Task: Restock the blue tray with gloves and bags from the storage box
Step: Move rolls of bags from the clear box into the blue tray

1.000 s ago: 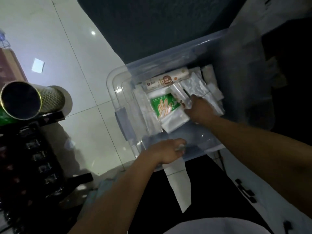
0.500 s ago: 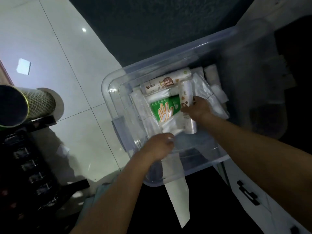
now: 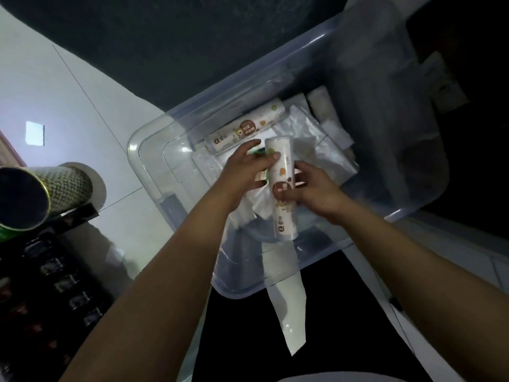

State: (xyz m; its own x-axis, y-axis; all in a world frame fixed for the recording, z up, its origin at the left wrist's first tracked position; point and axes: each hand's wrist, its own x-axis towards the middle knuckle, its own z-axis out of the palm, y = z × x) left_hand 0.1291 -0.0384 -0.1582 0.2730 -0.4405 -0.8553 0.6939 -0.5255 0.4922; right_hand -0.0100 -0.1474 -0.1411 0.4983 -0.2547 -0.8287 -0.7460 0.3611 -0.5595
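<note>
Our right hand (image 3: 311, 188) grasps a printed roll of bags (image 3: 281, 186) above the clear storage box (image 3: 154, 161); our left hand (image 3: 245, 169) rests its thumb on the roll, fingers outstretched. A second roll (image 3: 245, 128) lies along the box's far edge.

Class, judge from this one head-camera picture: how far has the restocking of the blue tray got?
Done: nothing that shows; the blue tray is out of view. In hand: the right hand grips a printed roll of bags above the clear storage box, and the left hand touches it with its thumb. Left: a second roll and plastic packets lie in the box.
</note>
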